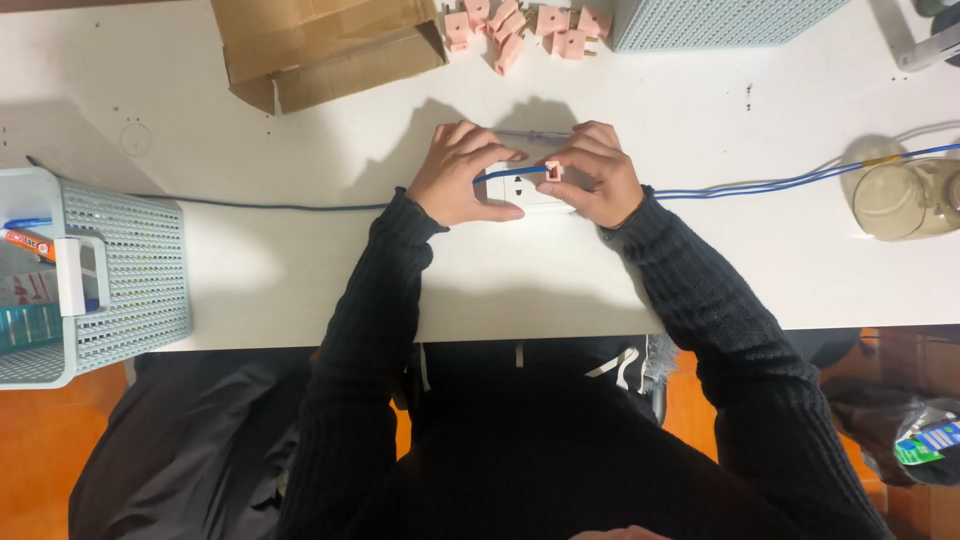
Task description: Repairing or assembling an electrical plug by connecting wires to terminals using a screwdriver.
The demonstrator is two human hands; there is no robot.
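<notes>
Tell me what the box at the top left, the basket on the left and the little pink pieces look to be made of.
The box looks like plain brown corrugated cardboard: matte, creased flaps. The basket seems moulded plastic, pale blue-grey, with a regular perforated grid wall. The pink pieces look like smooth moulded plastic, probably with small metal prongs, though they are too small to be sure.

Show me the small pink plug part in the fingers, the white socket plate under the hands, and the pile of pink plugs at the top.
pink plug part point(553, 171), head view, its front face.
white socket plate point(520, 187), head view, its bare middle.
pile of pink plugs point(520, 25), head view, a middle plug.
</notes>
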